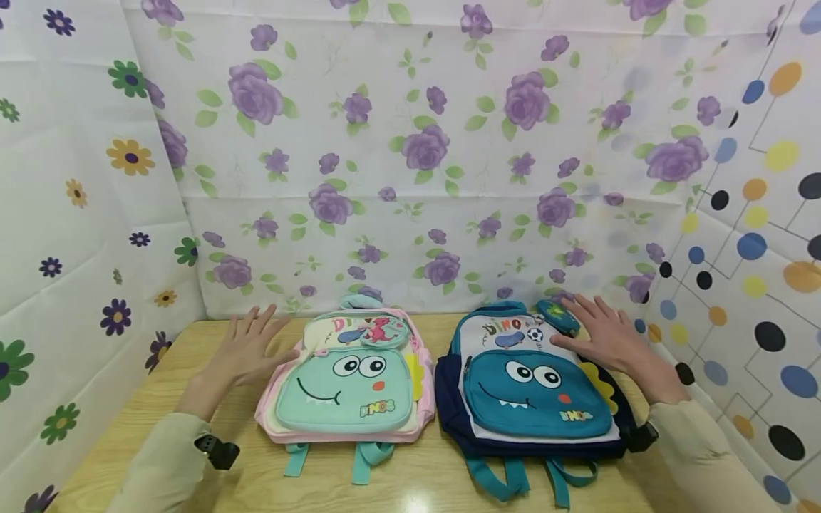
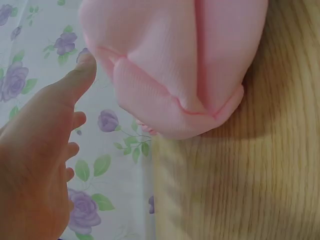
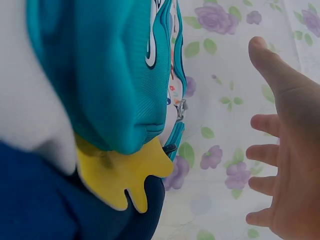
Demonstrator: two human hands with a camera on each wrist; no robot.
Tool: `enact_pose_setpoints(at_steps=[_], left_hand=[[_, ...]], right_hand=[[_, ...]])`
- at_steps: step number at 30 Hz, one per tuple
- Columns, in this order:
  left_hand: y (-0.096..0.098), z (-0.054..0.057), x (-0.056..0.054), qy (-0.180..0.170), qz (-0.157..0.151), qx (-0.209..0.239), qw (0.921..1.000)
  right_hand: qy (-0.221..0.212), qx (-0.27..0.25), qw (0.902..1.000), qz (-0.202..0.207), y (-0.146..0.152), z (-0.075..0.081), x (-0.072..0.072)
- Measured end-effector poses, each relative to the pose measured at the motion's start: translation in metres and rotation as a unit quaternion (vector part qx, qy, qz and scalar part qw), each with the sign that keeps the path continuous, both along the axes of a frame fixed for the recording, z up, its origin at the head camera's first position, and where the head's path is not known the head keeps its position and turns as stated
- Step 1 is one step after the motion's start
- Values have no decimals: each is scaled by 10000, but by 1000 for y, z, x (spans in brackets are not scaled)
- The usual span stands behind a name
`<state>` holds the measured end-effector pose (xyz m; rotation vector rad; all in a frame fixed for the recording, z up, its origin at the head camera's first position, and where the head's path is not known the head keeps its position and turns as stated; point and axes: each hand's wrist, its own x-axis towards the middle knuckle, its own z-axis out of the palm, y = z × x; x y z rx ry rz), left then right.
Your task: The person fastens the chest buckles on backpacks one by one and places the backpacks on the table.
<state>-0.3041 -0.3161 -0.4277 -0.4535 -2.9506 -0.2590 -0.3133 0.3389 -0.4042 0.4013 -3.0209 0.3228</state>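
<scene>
Currently, L hand & R hand are held empty, spread apart, beside pink-mint dino backpack & navy-teal dino backpack resp. on wood table, & loose straps could be snagged if bags are dragged.

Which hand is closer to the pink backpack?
Left. The left hand is close beside the pink backpack, at its left edge; the right hand is farther off, near the right edge of the blue backpack.

Matt cloth backpacks, wood-grained table
</scene>
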Motion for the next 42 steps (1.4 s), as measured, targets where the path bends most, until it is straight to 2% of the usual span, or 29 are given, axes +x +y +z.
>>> enact_pose_setpoints(at_steps=[11,16,23,32,42], left_hand=[[0,4,-3,39,17,-98,9999],[2,1,-2,52,-49,188,9998],[1,-3,0,-150,-109,743,9971],[-6,-7,6,-532,9,1222,9911],[-12,-14,10,-556,-59,1379,9889]], right_hand=[[169,15,9999,13,-3,3,-1],[239,-299,9992,129,-8,0,4],[304,-1305,9896,527,-35,4,1],[310,-1698,9816,819,-76,7,0],[-89,-1843,9756,1192,-111,9,-3]])
